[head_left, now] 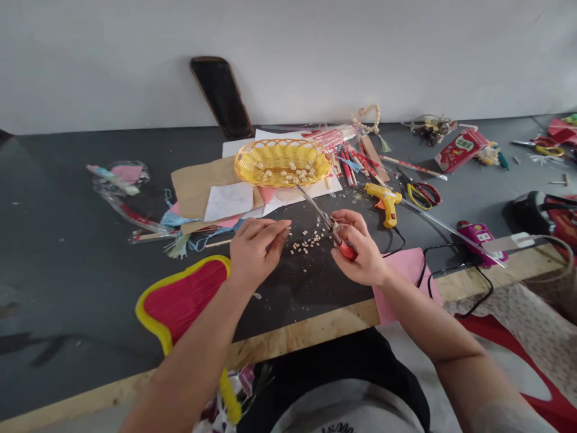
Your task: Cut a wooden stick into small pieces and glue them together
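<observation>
Where I look down through the head view, the tool (323, 214) sets the geometry: its red handle sits in the right hand (360, 249), fingers wrapped around it, and its long axis slants forward and leftward over the table (99, 288) toward the basket (282, 143). Its metal tip meets the near rim in my view, though from here I can't judge whether they touch. The left hand (258, 246) is to the left of the shaft, thumb and forefinger drawn together; I can't make out whether anything is pinched between them. Loose pale bits (306, 242) lie on the table between the two hands, just right of the left fingertips and left of the red handle, so I judge the left hand nearer to most of them. Beyond both hands is the basket, and to the right hand's outer side lies the glue gun (383, 201), apart from the fingers.
</observation>
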`<state>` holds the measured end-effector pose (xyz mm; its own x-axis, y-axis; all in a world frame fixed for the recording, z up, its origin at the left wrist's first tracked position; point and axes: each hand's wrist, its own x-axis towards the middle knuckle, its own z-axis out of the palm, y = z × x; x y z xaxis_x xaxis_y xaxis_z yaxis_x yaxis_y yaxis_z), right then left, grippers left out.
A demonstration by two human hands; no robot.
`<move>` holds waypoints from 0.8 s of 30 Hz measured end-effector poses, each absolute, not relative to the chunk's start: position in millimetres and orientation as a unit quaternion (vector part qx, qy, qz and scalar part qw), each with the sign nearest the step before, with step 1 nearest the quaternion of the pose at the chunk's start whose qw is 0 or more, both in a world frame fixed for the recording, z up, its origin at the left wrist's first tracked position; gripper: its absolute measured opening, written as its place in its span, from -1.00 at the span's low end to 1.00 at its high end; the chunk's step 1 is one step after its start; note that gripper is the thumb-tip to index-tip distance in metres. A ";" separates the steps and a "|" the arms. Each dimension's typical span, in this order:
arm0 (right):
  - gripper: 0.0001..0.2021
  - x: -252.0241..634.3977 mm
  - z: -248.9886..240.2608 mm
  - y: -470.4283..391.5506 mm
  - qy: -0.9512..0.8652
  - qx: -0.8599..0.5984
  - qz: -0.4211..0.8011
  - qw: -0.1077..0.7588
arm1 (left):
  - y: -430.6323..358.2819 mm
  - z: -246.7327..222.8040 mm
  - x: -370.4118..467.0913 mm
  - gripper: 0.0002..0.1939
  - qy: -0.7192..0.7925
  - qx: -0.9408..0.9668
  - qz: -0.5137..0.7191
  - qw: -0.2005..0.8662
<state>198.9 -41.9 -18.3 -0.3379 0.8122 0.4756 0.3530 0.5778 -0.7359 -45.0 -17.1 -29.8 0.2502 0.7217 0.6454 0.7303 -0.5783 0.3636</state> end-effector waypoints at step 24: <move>-0.70 195.6 -25.9 -43.9 -0.857 -0.378 0.062 0.345 | -17.1 -17.8 -23.8 -0.90 -0.475 -0.687 -0.533 -0.137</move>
